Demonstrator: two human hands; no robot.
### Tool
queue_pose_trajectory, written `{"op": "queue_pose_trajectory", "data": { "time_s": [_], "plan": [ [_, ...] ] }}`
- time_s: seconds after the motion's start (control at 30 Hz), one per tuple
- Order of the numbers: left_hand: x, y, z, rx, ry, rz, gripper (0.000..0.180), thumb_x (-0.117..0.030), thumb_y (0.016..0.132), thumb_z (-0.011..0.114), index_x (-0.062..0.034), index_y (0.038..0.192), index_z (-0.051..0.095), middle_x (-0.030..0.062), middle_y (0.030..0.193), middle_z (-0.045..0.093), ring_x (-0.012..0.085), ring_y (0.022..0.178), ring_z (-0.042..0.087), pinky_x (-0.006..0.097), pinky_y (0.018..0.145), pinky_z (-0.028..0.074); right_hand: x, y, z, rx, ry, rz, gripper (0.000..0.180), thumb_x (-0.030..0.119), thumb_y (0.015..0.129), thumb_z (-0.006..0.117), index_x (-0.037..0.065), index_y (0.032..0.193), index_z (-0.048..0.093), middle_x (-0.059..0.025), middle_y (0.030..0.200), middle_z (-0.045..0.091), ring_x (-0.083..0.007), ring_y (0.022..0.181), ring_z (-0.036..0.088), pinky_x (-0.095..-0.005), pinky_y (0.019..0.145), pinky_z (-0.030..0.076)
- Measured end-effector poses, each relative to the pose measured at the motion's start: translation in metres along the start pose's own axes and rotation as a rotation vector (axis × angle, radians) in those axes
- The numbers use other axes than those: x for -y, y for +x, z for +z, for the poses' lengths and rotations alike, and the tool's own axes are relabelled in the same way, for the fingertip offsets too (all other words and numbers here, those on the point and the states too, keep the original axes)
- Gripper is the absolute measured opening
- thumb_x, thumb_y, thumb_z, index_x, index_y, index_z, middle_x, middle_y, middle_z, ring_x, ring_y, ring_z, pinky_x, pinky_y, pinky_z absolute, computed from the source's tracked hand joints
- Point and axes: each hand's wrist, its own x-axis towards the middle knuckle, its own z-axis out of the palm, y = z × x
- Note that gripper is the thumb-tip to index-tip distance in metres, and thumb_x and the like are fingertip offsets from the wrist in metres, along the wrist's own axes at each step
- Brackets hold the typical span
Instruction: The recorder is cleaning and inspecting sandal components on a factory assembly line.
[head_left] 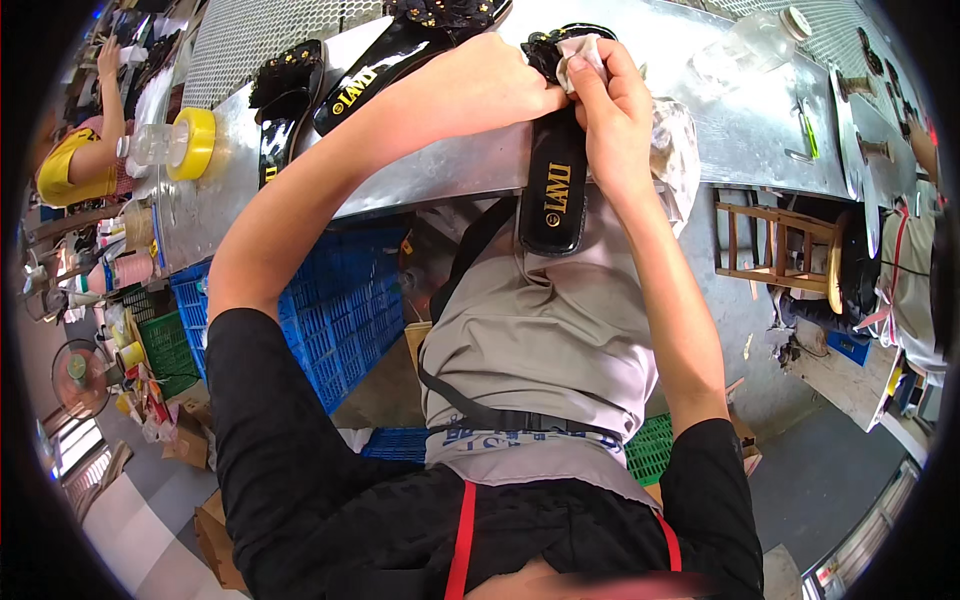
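A black sandal (553, 185) is grasped by the left hand (490, 85); a cloth (583, 50) is pinched in the right hand (615, 105) and pressed to its flower trim, wiping apparently underway. Two more sandals (330, 85) lie left on the tabletop (740, 130).

A long shiny metal table (760, 140) stretches out past my hands. Below my arms sit blue crates (340, 310) on a grey floor (820, 480). A small wooden stool (770, 245) stands to my right.

A metal table (450, 170) carries two black sandals (290, 90) left of a held black sandal (555, 190); a yellow tape roll (192, 143) farther left, a clear bottle (745, 45) right.
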Motion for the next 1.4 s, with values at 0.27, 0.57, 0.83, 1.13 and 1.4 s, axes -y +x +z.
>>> {"op": "queue_pose_trajectory", "data": {
  "time_s": [0.27,0.57,0.83,1.13,1.4],
  "plan": [
    [0.007,-0.025,0.019,-0.487,-0.149,0.001,0.012,-0.009,0.084,0.068,-0.0127,0.095,0.064,-0.0013,0.07,0.064,0.0163,0.058,0.064,0.029,0.052,0.051,0.005,-0.001,0.001,0.03,0.067,0.075,0.011,0.01,0.101,0.057,0.004,0.109,0.062,0.0046,0.077,0.055,-0.0012,0.063,0.042,-0.02,0.056,0.035],
    [-0.103,-0.073,0.008,-1.099,-1.229,-0.752,0.011,0.004,0.101,0.047,-0.0005,0.111,0.05,0.0113,0.075,0.061,0.0146,0.058,0.059,0.031,0.064,0.055,0.009,-0.002,0.005,0.039,0.188,0.079,0.009,0.011,0.102,0.056,0.005,0.108,0.06,0.0059,0.074,0.053,0.0012,0.053,0.033,-0.0198,0.045,0.023],
    [-0.114,-0.056,0.01,-0.794,-1.117,-0.914,0.01,-0.005,0.099,0.057,-0.0025,0.097,0.067,0.0055,0.078,0.066,0.0099,0.058,0.054,0.025,0.058,0.047,0.005,-0.002,-0.001,0.005,0.212,0.051,0.007,0.013,0.103,0.058,0.007,0.106,0.061,0.0075,0.072,0.051,0.0018,0.053,0.032,-0.0197,0.045,0.021],
    [-0.053,-0.021,0.02,-0.426,-0.038,-0.609,0.007,-0.019,0.084,0.069,-0.0135,0.088,0.065,0.0019,0.069,0.062,0.0177,0.065,0.068,0.033,0.054,0.053,0.004,-0.003,0.002,0.007,0.22,0.075,0.008,0.011,0.102,0.057,0.006,0.107,0.06,0.005,0.075,0.052,0.0017,0.054,0.032,-0.0193,0.045,0.022],
    [-0.059,-0.011,0.005,-0.13,0.188,-0.542,0.009,-0.011,0.077,0.067,-0.0082,0.085,0.063,0.0026,0.072,0.065,0.0168,0.064,0.07,0.031,0.049,0.054,0.005,-0.003,0.002,0.027,0.201,0.065,0.009,0.01,0.101,0.057,0.005,0.109,0.06,0.0045,0.075,0.052,0.0008,0.053,0.033,-0.0192,0.045,0.023]
  ]
}}
